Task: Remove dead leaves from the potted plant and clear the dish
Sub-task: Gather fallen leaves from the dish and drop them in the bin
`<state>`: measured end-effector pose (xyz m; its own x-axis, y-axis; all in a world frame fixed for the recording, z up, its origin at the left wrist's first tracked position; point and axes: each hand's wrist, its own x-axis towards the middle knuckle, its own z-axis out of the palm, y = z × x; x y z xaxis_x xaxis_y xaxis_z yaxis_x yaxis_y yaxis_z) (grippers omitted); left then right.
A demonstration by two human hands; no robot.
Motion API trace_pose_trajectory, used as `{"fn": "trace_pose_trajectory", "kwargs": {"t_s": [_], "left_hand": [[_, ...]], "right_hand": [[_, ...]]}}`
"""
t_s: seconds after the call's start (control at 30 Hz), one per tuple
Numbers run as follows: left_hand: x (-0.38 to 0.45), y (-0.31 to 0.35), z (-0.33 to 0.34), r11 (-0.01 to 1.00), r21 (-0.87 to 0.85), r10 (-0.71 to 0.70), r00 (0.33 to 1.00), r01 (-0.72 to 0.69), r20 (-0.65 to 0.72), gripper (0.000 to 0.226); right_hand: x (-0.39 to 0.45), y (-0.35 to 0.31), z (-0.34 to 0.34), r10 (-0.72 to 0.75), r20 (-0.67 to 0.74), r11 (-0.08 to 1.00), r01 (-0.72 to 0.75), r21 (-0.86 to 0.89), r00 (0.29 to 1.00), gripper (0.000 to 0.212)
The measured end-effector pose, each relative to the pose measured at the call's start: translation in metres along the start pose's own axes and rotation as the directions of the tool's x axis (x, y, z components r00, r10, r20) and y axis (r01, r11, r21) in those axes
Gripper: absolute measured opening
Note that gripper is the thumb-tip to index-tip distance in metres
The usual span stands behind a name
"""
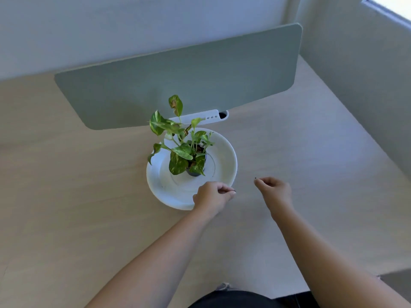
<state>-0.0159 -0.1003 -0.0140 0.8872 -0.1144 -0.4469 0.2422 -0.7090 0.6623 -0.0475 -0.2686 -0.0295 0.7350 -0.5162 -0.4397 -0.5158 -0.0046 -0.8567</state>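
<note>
A small potted plant [184, 150] with green and yellow leaves stands in a dark pot [194, 172] on a wide white dish [224, 161]. One upper leaf [175, 105] has brown patches. My left hand [211, 196] rests on the dish's near right rim, fingers curled over it. My right hand [274, 190] hovers over the table to the right of the dish, fingertips pinched on a tiny dark speck [255, 178].
The dish sits on a light wooden table [89, 207]. A grey-green divider panel [178, 81] stands along the table's far edge, with a white clamp [200, 117] behind the plant. Walls close off the back and right.
</note>
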Motion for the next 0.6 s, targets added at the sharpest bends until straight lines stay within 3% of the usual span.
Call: {"fn": "trace_pose_trajectory", "kwargs": {"t_s": [0.13,0.23,0.4,0.6], "left_hand": [[-0.008,0.039,0.052,0.987,-0.054,0.161,0.966,-0.153,0.204,0.002],[-0.014,0.065,0.086,0.966,-0.056,0.257,0.916,-0.252,0.309,0.008],[-0.040,0.114,0.166,0.893,-0.006,0.381,0.747,-0.451,0.545,0.018],[-0.088,0.142,0.248,0.814,0.055,0.338,0.548,-0.579,0.766,0.017]], "right_hand": [[-0.005,0.036,-0.062,0.104,-0.137,0.986,-0.084,0.143,0.985,0.014],[-0.012,0.062,-0.106,0.164,-0.241,0.976,-0.122,0.179,0.957,0.013],[-0.050,0.107,-0.199,0.283,-0.512,0.946,-0.150,0.286,0.811,0.008],[-0.103,0.156,-0.253,0.419,-0.626,0.901,-0.217,0.375,0.658,0.007]]}}
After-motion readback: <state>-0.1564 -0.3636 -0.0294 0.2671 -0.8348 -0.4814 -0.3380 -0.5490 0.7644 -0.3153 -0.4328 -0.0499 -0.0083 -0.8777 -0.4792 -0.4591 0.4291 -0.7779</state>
